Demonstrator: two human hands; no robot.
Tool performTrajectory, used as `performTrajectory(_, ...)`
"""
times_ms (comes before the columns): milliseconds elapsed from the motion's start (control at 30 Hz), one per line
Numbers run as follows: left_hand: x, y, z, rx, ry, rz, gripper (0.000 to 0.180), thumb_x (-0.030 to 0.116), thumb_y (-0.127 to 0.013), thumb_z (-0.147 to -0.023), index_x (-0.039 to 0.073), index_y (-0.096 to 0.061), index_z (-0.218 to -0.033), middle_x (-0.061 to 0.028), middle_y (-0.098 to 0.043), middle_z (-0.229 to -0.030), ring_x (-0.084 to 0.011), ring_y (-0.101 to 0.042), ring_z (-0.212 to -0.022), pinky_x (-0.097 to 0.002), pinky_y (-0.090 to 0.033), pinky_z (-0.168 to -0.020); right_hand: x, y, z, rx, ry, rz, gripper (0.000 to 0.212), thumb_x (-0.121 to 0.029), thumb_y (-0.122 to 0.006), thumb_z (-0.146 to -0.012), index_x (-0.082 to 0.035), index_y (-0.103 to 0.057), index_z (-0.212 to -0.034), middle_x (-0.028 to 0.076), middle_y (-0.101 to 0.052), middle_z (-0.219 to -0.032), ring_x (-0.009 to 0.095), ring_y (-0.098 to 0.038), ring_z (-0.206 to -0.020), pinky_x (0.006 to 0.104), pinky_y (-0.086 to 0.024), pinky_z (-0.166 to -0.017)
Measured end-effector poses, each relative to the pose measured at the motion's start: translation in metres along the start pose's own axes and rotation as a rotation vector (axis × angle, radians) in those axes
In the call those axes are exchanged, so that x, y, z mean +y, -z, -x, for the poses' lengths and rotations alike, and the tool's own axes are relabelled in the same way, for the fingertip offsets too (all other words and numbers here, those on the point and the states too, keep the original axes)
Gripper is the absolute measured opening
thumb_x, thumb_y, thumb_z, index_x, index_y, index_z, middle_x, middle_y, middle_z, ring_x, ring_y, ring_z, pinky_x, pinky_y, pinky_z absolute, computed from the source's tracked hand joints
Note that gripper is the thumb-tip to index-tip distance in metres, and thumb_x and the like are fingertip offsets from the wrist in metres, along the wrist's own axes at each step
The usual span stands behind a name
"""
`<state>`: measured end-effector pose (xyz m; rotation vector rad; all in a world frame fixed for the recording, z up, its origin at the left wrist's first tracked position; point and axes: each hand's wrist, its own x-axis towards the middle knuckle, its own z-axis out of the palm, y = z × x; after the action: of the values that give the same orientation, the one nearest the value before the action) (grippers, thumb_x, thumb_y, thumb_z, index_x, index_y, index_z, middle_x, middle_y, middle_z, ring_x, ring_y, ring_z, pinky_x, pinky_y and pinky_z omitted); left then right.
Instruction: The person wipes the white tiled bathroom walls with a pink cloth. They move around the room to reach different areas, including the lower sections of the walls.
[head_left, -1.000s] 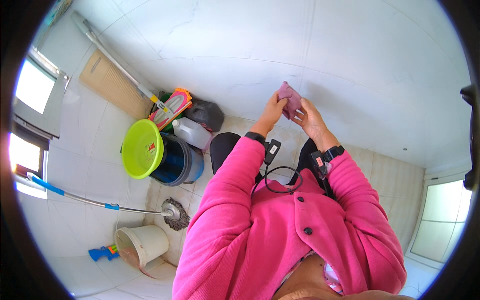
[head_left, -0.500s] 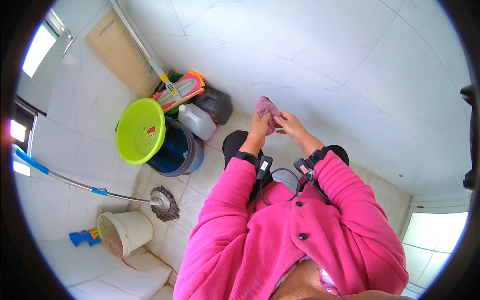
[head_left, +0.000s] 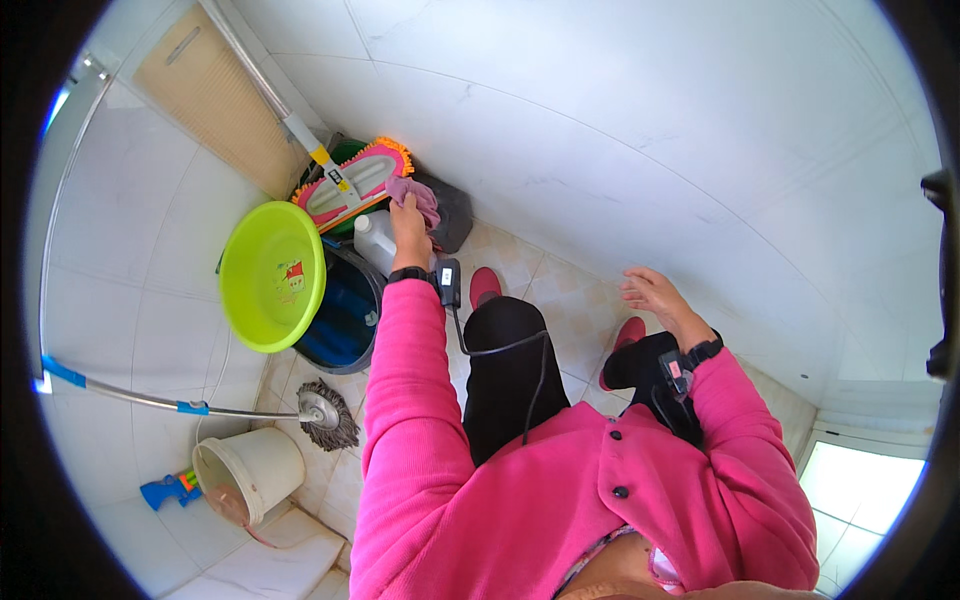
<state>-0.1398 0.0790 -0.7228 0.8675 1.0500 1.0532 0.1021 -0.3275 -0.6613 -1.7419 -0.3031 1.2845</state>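
My left hand point(head_left: 410, 232) is closed on a mauve cloth point(head_left: 418, 198), held out over the cluster of cleaning things in the corner. Just behind the cloth are a flat mop point(head_left: 362, 180) with a pink and orange head and a dark jerrycan point(head_left: 450, 212). Below the hand, a whitish plastic jug point(head_left: 374, 238) is partly covered by my arm. To the left, a lime-green basin point(head_left: 262, 272) leans at the rim of a dark blue bucket point(head_left: 340, 310). My right hand point(head_left: 652, 294) is empty with its fingers stretched out, near the white tiled wall.
A string mop point(head_left: 322, 412) with a metal handle stands on the tiled floor at left. Beside it a cream bucket point(head_left: 262, 468) lies tipped, with a blue and orange toy-like item point(head_left: 172, 488) next to it. A beige ribbed panel point(head_left: 212, 95) leans in the corner.
My hands have moved apart. The left one has carried the cloth leftward to the corner things; the right one has let go of it and moved right. My feet now show.
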Motion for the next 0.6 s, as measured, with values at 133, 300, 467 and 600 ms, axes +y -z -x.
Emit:
performTrajectory(133, -0.004, -0.014, -0.061, -0.035, -0.162, -0.120, 0.036, 0.012, -0.054, -0.093, -0.002, -0.051, -0.126, -0.0127, -0.061, -0.116, -0.0211, -0.060, -0.099, -0.0317, -0.047, -0.085, 0.023, 0.011, -0.009, 0.113, -0.181, 0.071, 0.034, -0.026, -0.051, -0.098, -0.005, -0.051, -0.125, 0.009, -0.063, -0.109, 0.018, -0.062, -0.093, 0.0303, -0.051, -0.080)
performTrajectory(300, 0.011, -0.037, -0.128, 0.064, -0.185, -0.218, 0.038, 0.010, -0.051, -0.093, -0.004, -0.048, -0.129, -0.0179, -0.058, -0.122, -0.0255, -0.059, -0.106, -0.0336, -0.045, -0.091, 0.031, 0.007, -0.013, -0.084, -0.153, 0.102, 0.030, -0.021, -0.051, -0.098, -0.004, -0.052, -0.123, 0.008, -0.063, -0.106, 0.017, -0.062, -0.091, 0.0294, -0.051, -0.079)
performTrajectory(467, -0.015, -0.072, -0.133, 0.102, -0.293, -0.473, 0.045, 0.008, -0.048, -0.093, -0.010, -0.038, -0.133, -0.0259, -0.049, -0.135, -0.0337, -0.051, -0.122, -0.0365, -0.043, -0.097, 0.037, 0.011, -0.008, -0.083, -0.100, 0.192, 0.031, -0.020, -0.054, -0.096, -0.002, -0.056, -0.121, 0.006, -0.064, -0.095, 0.015, -0.061, -0.085, 0.0283, -0.050, -0.076)
performTrajectory(600, -0.037, -0.076, -0.113, 0.079, -0.212, -0.519, 0.041, 0.007, -0.048, -0.092, -0.009, -0.043, -0.129, -0.0280, -0.055, -0.127, -0.0370, -0.055, -0.116, -0.0376, -0.044, -0.095, 0.041, 0.014, -0.004, -0.084, -0.037, 0.216, 0.031, -0.018, -0.055, -0.095, -0.001, -0.056, -0.120, 0.006, -0.064, -0.093, 0.015, -0.062, -0.082, 0.0288, -0.050, -0.075)
